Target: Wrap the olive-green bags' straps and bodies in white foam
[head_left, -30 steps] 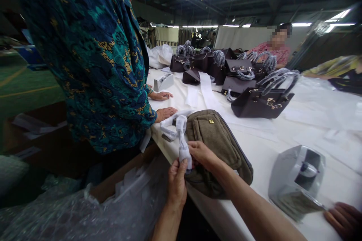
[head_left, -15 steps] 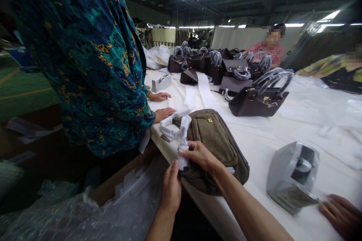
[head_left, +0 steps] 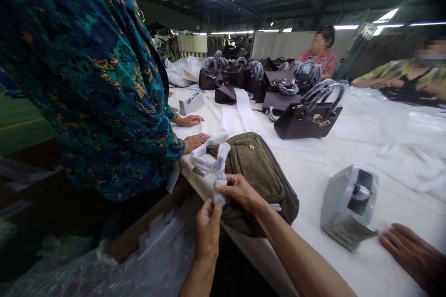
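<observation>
An olive-brown fabric bag (head_left: 251, 162) with a small gold emblem lies at the table's near edge. Its strap (head_left: 223, 155) is wrapped in thin white material and loops to the bag's left. My right hand (head_left: 242, 192) pinches the thickly wrapped strap end from the right, thumb across the white wrapping. Just below, my left hand (head_left: 208, 225) has its thumb and fingertips closed on the lower tip of the same strap end. Part of that tip is hidden behind the fingers.
A grey tape dispenser (head_left: 350, 206) stands at right, a co-worker's hand (head_left: 413, 250) beside it. Another person in a patterned blue shirt (head_left: 114, 88) rests hands on the table at left. Dark handbags (head_left: 308, 118) crowd the back. Clear plastic (head_left: 146, 269) fills a carton below.
My left hand's fingers have risen and closed on the strap end's lower tip. My right hand keeps its pinch. The whole view has shifted a little.
</observation>
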A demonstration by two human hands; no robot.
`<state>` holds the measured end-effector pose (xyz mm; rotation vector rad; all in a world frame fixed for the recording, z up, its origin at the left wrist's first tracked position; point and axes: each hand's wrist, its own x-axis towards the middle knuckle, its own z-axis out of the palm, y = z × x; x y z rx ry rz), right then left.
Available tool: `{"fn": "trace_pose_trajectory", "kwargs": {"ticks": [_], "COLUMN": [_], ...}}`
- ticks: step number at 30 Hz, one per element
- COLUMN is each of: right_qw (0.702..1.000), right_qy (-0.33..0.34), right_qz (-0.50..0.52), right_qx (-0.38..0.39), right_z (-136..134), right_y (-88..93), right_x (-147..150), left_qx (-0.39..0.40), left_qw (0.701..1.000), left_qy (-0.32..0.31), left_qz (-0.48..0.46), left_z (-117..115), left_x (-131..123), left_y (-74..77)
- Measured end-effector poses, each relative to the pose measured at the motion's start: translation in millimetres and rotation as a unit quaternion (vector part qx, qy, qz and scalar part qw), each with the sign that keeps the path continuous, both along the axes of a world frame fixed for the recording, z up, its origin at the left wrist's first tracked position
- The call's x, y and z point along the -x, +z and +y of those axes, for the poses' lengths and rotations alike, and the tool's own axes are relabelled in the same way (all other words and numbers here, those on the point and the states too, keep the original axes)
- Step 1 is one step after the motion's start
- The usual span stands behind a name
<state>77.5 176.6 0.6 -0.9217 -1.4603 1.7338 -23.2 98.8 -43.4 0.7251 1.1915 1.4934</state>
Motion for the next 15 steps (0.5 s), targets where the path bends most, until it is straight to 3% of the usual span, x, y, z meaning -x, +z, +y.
{"fn": "trace_pose_trajectory", "kwargs": {"ticks": [7, 10, 12, 15], "right_qw": [1.0, 0.995, 0.973, 0.897], "right_qy": [-0.027, -0.052, -0.12, -0.319], "right_qz": [-0.008, -0.065, -0.144, -0.22], "right_qx": [-0.006, -0.063, -0.138, -0.211], "right_z": [-3, -12, -23, -56], "right_y": [-5.3, 4.8, 20.9, 50.8], "right_x": [2, -6, -25, -82], "left_qx": [0.043, 0.092, 0.119, 0.148], "left_qw": [0.998, 0.992, 0.989, 0.985], "left_qy": [0.035, 0.079, 0.078, 0.087], "left_qz": [-0.021, -0.021, -0.03, -0.011], "left_z": [-5, -2, 1, 5], "left_x": [-10, -14, -17, -18], "left_y": [1.0, 4.0, 4.8, -0.4]}}
